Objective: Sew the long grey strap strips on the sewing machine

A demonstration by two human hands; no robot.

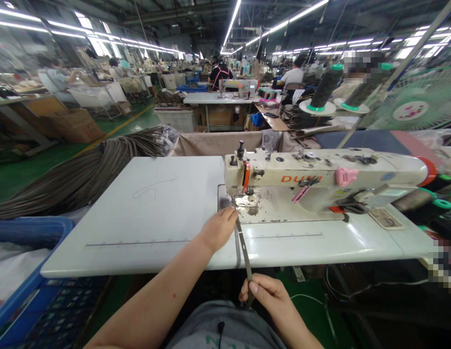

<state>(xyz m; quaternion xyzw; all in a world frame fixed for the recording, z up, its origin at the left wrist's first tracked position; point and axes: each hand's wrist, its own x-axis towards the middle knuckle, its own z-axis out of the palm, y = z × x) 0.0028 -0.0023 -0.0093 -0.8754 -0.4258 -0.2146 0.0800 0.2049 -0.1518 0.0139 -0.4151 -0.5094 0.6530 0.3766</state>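
A narrow dark grey-brown strap runs from the needle area of the sewing machine down over the table's front edge. Close to the presser foot, my left hand has its fingers bent together on the strap's far end, hiding that end. Below the table edge, my right hand pinches the near part between thumb and fingers. Between the two hands the strap looks taut, with a pale mark and a small slot in it. The white sewing table carries a printed ruler line along its front.
A long bundle of dark straps lies at the left, above a blue crate. Thread cones and a green fan stand at the back right. Other people work at machines farther off.
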